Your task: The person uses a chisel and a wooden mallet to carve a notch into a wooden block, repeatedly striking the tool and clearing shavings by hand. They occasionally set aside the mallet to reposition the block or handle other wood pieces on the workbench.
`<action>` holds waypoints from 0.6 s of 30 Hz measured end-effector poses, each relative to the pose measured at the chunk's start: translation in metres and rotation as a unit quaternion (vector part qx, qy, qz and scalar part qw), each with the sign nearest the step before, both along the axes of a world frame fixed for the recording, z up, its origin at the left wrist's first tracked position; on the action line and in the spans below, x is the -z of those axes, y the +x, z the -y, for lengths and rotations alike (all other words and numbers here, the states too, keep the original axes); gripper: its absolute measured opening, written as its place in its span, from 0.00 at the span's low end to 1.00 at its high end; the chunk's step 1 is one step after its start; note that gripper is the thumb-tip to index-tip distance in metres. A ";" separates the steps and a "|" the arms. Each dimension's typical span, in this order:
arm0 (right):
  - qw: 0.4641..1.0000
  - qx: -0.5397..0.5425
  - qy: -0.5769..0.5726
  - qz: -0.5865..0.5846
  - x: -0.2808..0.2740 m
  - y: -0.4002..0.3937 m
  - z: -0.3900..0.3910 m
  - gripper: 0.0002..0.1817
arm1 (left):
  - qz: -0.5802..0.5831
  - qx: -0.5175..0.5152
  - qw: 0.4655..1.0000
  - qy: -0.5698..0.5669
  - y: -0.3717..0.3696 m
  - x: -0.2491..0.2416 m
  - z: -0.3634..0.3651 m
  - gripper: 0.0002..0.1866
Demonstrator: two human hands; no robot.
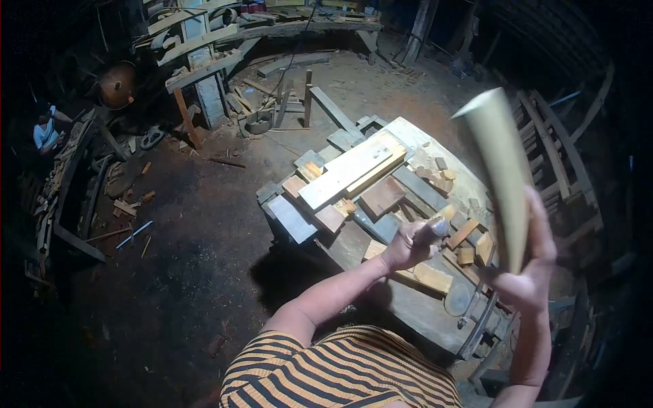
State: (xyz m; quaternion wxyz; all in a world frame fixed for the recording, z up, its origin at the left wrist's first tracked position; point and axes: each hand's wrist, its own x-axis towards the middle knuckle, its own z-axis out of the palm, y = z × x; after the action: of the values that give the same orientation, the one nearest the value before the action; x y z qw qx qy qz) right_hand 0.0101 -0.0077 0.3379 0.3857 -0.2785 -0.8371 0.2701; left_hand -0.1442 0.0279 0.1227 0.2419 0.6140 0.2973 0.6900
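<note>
One to each hand, holds tapered wooden piece (pixel 502 170) raised near workbench (pixel 418 311), with narrow end clasped between thumb and fingers of right hand (pixel 532 282), and greyish object (pixel 431 232), form unclear, within curled fingers of left hand (pixel 403 250).

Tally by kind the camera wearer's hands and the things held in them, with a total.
Hands: 2, the left hand and the right hand
Pale tapered wooden piece: 1, in the right hand
Grey-ended tool: 1, in the left hand, exact type unclear
Total: 4
</note>
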 end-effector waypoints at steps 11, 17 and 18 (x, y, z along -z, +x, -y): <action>0.996 0.054 -0.073 -0.006 -0.004 0.011 0.004 0.52 | -0.020 0.077 0.996 -0.035 0.014 0.008 -0.004 0.13; 0.964 0.087 -0.053 0.244 0.037 0.033 0.001 0.51 | -0.085 0.057 0.992 -0.074 0.018 0.017 -0.011 0.14; 0.963 0.081 -0.097 0.239 0.026 0.034 -0.001 0.51 | -0.011 0.115 0.986 -0.120 0.018 0.007 -0.003 0.15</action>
State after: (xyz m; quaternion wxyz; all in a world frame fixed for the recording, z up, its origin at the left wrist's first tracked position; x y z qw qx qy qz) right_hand 0.0444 -0.0068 0.3114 0.1661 -0.4383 -0.8491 0.2437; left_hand -0.1261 0.0306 0.1157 0.3886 0.6182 0.3076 0.6100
